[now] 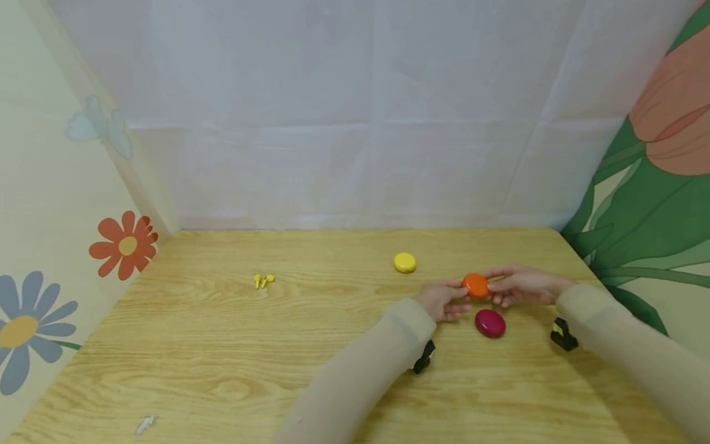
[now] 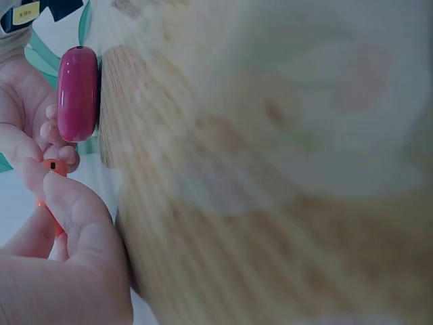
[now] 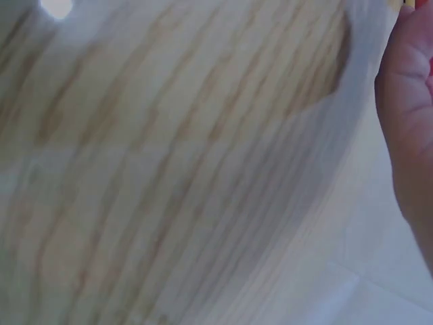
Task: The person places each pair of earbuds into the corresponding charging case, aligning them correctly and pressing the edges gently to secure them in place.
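Above the right part of the table, both hands hold an orange earbud case (image 1: 475,285), round and smooth. My left hand (image 1: 442,300) pinches its left edge between thumb and fingers. On the opposite edge my right hand (image 1: 524,286) grips it the same way. In the left wrist view a small dark port shows on the orange case (image 2: 54,165), partly covered by fingers. A magenta earbud case (image 1: 490,323) lies on the table just below the hands. The right wrist view catches only part of the right hand (image 3: 413,115) at its edge.
A yellow round case (image 1: 405,263) sits behind the hands, toward the back of the table. Farther left lie yellow earbuds (image 1: 264,281). A small whitish scrap (image 1: 145,424) is near the front left of the wooden table (image 1: 211,345). A white sheet (image 1: 344,172) hangs behind.
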`<state>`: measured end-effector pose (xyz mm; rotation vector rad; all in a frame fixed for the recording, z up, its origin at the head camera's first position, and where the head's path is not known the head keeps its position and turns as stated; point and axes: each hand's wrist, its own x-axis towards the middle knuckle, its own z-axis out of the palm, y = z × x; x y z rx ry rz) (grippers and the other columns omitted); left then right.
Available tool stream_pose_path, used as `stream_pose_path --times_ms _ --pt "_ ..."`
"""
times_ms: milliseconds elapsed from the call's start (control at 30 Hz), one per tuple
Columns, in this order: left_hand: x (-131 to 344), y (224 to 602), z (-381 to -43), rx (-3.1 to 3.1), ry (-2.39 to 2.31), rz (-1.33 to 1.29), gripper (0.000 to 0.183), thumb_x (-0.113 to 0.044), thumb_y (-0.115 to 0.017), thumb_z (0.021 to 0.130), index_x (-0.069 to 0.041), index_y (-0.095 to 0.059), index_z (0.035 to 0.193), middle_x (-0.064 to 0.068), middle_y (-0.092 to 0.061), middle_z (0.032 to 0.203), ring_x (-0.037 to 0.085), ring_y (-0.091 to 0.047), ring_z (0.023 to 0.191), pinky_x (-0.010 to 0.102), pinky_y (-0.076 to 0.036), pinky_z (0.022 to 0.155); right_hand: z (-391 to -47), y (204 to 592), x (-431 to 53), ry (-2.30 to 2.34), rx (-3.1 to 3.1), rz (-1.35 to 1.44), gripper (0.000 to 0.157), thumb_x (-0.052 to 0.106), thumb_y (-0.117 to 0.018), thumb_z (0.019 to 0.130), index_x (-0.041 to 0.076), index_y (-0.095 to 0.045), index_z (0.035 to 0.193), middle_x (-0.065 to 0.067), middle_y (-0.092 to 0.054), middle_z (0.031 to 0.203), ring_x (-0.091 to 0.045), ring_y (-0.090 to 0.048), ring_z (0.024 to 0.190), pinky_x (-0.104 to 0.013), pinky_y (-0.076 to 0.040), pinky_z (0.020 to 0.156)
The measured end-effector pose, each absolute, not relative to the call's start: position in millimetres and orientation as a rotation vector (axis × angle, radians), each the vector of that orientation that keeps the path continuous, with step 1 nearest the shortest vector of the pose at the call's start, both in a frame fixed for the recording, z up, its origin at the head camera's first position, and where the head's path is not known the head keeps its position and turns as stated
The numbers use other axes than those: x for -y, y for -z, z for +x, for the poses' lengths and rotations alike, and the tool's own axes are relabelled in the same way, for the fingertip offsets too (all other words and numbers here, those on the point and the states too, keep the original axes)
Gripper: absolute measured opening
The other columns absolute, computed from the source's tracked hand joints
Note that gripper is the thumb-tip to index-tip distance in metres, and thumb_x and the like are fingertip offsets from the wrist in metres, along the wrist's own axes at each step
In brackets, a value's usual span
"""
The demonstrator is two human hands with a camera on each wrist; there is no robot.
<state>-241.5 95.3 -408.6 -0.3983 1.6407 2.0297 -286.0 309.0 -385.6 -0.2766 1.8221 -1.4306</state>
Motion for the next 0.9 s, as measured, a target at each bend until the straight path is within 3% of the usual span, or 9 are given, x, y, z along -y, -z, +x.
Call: stream_pose_path --times_ms 267,467,700,900 --pt "-97.5 408.3 -243.1 -1.664 -1.99 -0.432 0.017 -0.002 -0.067 0.09 -0.01 -0.07 0.105 0.009 -0.073 0.091 0.028 -0.07 0.094 0.022 -0.044 0.049 -288.2 387.5 -308.2 1.389 -1.821 -0.256 0.034 0.006 -0.048 0.101 -0.009 -0.045 0.132 -0.008 -0.065 0.094 -0.015 -0.063 0.079 -0.029 -0.054 0.073" --pt "-99.2 402.9 -240.5 -1.771 -1.925 -0.462 0.013 -0.001 -0.07 0.088 -0.012 -0.071 0.095 0.008 -0.074 0.088 0.027 -0.071 0.088 0.023 -0.043 0.047 -289.1 388.7 -308.2 1.355 -1.826 -0.283 0.033 0.005 -0.049 0.101 -0.01 -0.047 0.13 -0.009 -0.066 0.094 -0.015 -0.064 0.078 -0.03 -0.055 0.072" --pt "-103.9 395.6 -238.2 -1.88 -1.828 -0.538 0.013 -0.003 -0.066 0.091 -0.014 -0.072 0.095 0.003 -0.072 0.078 0.022 -0.073 0.079 0.019 -0.037 0.04 -291.0 387.7 -306.0 1.312 -1.844 -0.284 0.043 0.004 -0.048 0.1 -0.02 -0.035 0.134 -0.01 -0.066 0.092 -0.015 -0.065 0.076 -0.029 -0.056 0.071" --pt "-106.6 397.8 -239.9 -1.909 -1.782 -0.565 0.015 -0.001 -0.066 0.09 -0.013 -0.073 0.094 0.002 -0.07 0.072 0.021 -0.073 0.076 0.017 -0.035 0.037 -294.0 389.1 -307.9 1.296 -1.814 -0.312 0.043 0.003 -0.048 0.101 -0.019 -0.034 0.134 -0.011 -0.067 0.092 -0.015 -0.066 0.076 -0.03 -0.056 0.071"
